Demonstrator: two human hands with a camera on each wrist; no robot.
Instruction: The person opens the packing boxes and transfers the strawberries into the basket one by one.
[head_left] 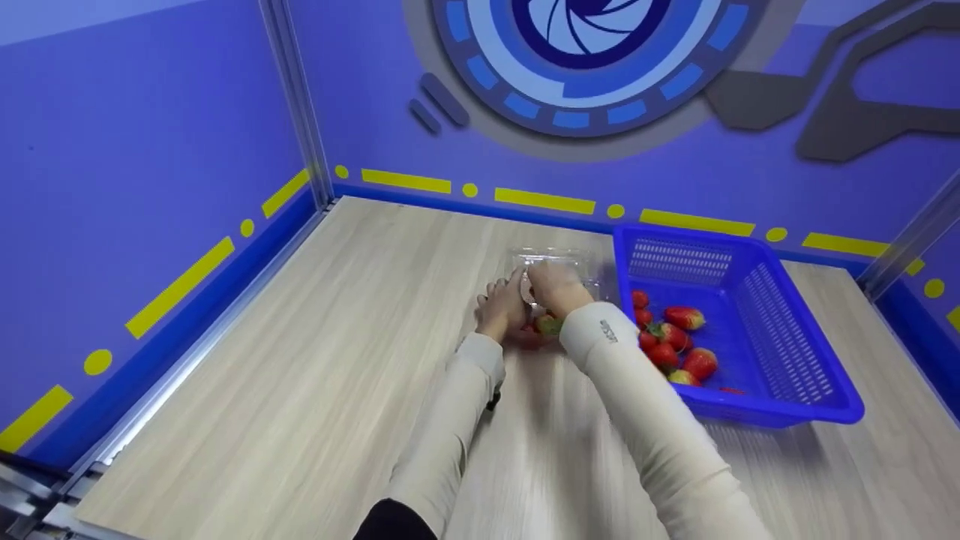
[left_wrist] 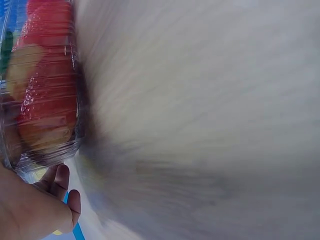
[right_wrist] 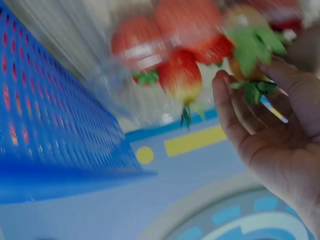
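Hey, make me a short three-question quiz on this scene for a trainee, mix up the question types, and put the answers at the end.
1. Short answer: in the right wrist view, what fruit is between the thumb and fingers of the right hand?
2. True or false: in the head view, the blue plastic basket stands to the right of the clear plastic container.
3. Multiple choice: what does the left hand touch?
A) the blue plastic basket
B) the clear plastic container
C) the back wall

Key:
1. A strawberry
2. True
3. B
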